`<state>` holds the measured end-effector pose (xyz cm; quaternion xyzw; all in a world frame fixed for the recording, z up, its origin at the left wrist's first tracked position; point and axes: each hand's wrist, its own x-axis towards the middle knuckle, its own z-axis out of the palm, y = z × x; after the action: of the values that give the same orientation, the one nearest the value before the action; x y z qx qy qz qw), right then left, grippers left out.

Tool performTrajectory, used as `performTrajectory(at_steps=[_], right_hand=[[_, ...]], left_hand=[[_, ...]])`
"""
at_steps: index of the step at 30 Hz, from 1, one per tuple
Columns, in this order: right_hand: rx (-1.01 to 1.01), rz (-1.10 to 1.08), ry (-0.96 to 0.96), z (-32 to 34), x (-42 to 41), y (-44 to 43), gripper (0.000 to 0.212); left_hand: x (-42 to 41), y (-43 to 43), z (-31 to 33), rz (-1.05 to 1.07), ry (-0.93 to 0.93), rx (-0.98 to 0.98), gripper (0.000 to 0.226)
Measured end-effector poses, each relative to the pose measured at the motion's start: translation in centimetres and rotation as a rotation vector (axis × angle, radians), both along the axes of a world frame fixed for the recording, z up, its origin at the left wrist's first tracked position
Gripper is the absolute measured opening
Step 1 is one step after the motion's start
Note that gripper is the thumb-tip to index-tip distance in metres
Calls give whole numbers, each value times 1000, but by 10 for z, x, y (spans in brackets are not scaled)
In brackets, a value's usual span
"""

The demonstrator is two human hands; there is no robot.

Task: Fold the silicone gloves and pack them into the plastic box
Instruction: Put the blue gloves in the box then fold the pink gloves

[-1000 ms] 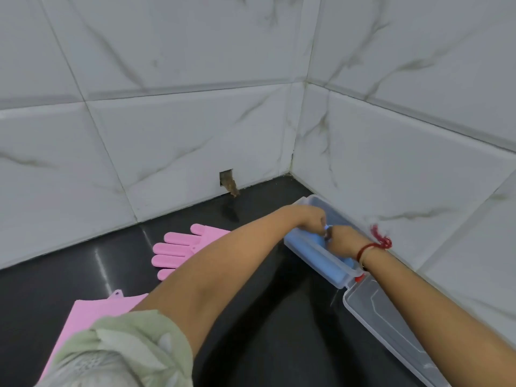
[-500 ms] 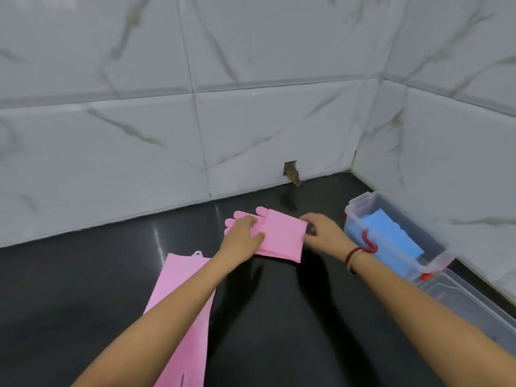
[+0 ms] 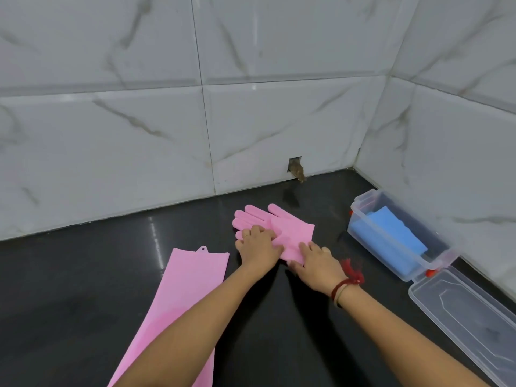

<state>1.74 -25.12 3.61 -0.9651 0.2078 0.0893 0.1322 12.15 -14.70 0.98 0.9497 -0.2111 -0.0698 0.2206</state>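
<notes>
both hands point(image 3: 258, 247) point(image 3: 317, 265) pressed flat on the pink glove point(image 3: 290, 233) left of the box point(image 3: 396, 241), blue already packed, second glove point(image 3: 184, 297) unfolded.

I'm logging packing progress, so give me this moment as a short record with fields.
surface: black glossy counter
being folded: pink silicone glove, doubled over, fingers toward wall
left hand: flat on glove
right hand: flat on glove's near edge
waiting: second pink glove, flat, unfolded
clear plastic box: open, holds blue folded gloves
clear lid: beside box

The flat pink glove point(image 3: 178, 305) and clear lid point(image 3: 472, 325) run off the bottom edge.
</notes>
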Motion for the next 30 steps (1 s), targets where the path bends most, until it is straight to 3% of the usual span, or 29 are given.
performTrajectory(at_steps=[2, 5, 8, 10, 14, 18, 21, 24, 25, 27, 28, 30], right_hand=[[108, -11, -70, 6, -15, 8, 28], [387, -117, -212, 11, -49, 12, 25], [912, -373, -310, 12, -88, 15, 26], [1092, -492, -357, 12, -110, 17, 30], [1154, -610, -458, 7, -142, 17, 34], [1280, -690, -429, 0, -166, 18, 46], [1195, -746, -418, -2, -178, 12, 49], [903, -684, -426, -3, -188, 4, 28], [776, -629, -436, -3, -190, 1, 19], [555, -516, -460, -3, -194, -1, 4], [497, -471, -474, -1, -195, 0, 5], [493, -410, -499, 1, -193, 3, 9]], left_hand=[[-13, 4, 1, -40, -38, -107, 23], [-38, 17, 7, -248, 5, -331, 10], [-68, 33, 24, -507, 110, -455, 7], [-88, 40, 34, -583, 130, -439, 11], [-122, 46, 44, -747, 86, -277, 12], [-158, 54, 42, -879, 33, -78, 11], [-185, 62, 45, -974, 6, -24, 10], [-196, 69, 49, -812, -247, -190, 19], [-200, 74, 50, -812, -107, -210, 19], [-206, 87, 44, -849, 374, -91, 33], [-202, 94, 38, -790, 419, -98, 38], [-187, 107, 32, -540, 235, -151, 37]])
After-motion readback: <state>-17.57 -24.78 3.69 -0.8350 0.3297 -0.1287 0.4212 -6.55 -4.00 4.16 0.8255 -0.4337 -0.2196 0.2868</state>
